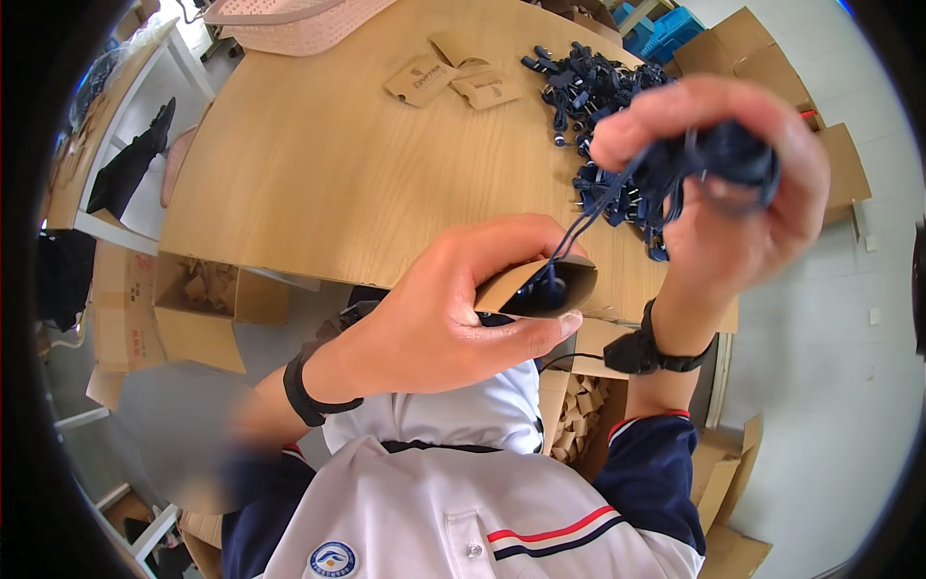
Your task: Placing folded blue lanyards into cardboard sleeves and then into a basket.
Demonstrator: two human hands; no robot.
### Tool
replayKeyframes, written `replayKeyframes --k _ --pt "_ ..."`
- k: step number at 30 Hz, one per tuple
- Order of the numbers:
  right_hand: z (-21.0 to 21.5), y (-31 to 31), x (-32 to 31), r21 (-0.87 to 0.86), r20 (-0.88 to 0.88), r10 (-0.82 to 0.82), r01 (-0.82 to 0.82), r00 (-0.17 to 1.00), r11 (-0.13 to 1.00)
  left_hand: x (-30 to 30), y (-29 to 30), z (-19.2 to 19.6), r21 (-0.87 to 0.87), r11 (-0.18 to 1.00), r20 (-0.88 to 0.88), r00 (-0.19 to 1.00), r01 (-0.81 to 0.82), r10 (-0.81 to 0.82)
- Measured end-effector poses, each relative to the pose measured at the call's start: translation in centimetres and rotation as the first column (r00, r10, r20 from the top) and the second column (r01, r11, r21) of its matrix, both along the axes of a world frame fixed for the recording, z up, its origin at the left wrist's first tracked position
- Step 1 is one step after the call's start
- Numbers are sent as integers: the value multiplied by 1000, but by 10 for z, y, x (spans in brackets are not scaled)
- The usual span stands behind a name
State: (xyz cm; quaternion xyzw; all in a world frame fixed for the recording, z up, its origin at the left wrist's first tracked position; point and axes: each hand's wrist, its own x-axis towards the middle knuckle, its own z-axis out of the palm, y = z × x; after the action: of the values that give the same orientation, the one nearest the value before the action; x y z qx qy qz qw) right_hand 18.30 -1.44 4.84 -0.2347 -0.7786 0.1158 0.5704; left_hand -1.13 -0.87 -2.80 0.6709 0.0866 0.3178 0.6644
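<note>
My left hand [434,299] grips a small brown cardboard pillow box [521,287] between thumb and fingers, its open end facing up. From inside the box, thin dark blue cords rise to my right hand [738,193], which is raised to the right, somewhat blurred, with its fingers curled round a coiled bundle of wired earphones [743,159]. A rounded, shiny part of them shows inside the box mouth. Behind and partly hidden by my right hand, a pile of similar dark blue earphones [588,92] lies on the table [318,174].
Several flat brown pillow boxes [422,80] lie at the table's far middle. A pink basket [299,24] stands at the far left edge. Cartons holding brown cardboard pieces stand below the table, at the left [198,299] and beside my lap [552,410]. More cartons [752,58] stand at the right.
</note>
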Motion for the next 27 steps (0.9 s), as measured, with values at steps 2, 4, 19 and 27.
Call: replayKeyframes --k 2,4,19,27 --pt "-6 -6 -8 24 66 -2 1 998 1000 -1 -5 -1 -114 993 18 1000 -17 20" --pt "-12 -13 -18 44 128 4 -10 992 999 -4 -8 0 -256 965 49 996 -56 71" --pt "-34 -47 -31 -290 213 -282 336 936 896 -8 5 -4 -469 882 12 998 53 -54" --pt "-51 -50 -33 -125 434 -278 362 857 924 -17 18 -15 -394 911 -114 977 121 -179"
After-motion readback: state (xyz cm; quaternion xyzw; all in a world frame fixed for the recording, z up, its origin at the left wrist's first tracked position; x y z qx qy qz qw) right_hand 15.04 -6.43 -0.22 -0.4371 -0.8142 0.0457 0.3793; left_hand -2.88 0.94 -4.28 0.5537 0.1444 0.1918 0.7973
